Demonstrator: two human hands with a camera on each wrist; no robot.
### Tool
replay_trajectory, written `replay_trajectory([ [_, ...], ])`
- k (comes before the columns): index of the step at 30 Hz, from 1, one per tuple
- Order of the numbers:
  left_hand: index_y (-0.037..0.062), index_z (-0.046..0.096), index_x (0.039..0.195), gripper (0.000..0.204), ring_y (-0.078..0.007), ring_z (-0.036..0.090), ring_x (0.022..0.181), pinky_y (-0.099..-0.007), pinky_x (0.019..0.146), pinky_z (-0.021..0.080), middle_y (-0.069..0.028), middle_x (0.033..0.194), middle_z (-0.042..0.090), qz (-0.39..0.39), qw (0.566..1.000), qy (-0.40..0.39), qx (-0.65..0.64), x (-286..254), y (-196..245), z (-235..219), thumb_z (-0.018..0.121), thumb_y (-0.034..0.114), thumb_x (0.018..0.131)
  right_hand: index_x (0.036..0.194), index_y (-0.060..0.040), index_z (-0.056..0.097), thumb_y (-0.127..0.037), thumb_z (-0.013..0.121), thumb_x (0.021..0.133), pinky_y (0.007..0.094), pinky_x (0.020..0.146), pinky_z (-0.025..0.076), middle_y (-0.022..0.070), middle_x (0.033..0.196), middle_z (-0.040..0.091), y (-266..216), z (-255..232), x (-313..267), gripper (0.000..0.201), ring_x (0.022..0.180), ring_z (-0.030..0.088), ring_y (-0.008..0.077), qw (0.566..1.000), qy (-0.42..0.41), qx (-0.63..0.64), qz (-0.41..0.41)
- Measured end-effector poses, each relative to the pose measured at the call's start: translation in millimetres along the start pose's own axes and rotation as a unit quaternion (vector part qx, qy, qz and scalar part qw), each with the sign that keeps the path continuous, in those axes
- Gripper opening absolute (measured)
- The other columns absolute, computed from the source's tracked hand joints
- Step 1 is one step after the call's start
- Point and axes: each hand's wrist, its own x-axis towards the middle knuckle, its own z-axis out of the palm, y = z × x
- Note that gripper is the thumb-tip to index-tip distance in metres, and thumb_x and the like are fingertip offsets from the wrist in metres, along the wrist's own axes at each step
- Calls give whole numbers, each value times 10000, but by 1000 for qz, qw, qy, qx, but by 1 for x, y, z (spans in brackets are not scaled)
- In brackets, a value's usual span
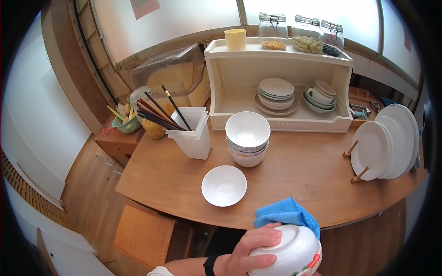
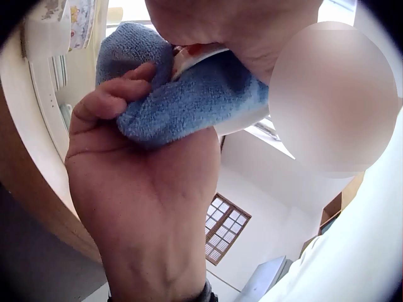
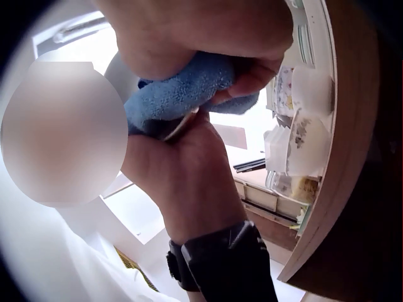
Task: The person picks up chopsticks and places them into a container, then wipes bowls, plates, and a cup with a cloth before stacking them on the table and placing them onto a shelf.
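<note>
My left hand (image 1: 251, 250) grips a white bowl (image 1: 294, 246) with a red flower pattern near its rim. The bowl is tipped over, its foot facing up, beyond the table's front edge. A blue cloth (image 1: 287, 212) spreads from behind the bowl. In the left wrist view my right hand (image 2: 141, 173) has its fingers curled round the cloth, which is tucked over the bowl's rim. The head view hides this hand behind the bowl. On the table, a plain white bowl (image 1: 224, 187) stands in front of a stack of bowls (image 1: 248, 138).
White containers (image 1: 195, 142) with chopsticks stand left of the stack. At the back, a cream shelf (image 1: 230, 73) holds plates, bowls and a cup, with jars (image 1: 273, 32) on top. Plates (image 1: 373, 152) stand in a wooden rack at the right. A wooden stool (image 1: 145, 234) is below left.
</note>
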Motion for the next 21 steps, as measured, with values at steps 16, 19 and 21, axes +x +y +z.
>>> replay_trajectory([
  [16,-24,597,1095,237,-146,593,914,-277,848,460,-78,999,637,-491,850,187,8,62,-43,-147,515,89,903,1151,43,566,-114,786,738,400,938,463,177,1221,561,50,-99,-7,493,1107,574,278,948,167,-222,-156],
  [19,-16,608,1065,195,-111,595,879,-250,809,466,-52,967,649,-552,822,135,9,59,-58,-152,560,77,901,1093,20,609,-111,787,735,375,894,482,174,1147,607,41,-82,7,421,1039,616,277,948,181,-210,-153],
  [21,-9,610,1064,196,-90,596,848,-231,766,475,-47,958,657,-540,834,81,76,57,-64,-150,616,65,882,1062,12,627,-112,791,730,360,862,497,170,1092,640,34,-76,10,391,986,645,275,947,202,-184,-170],
])
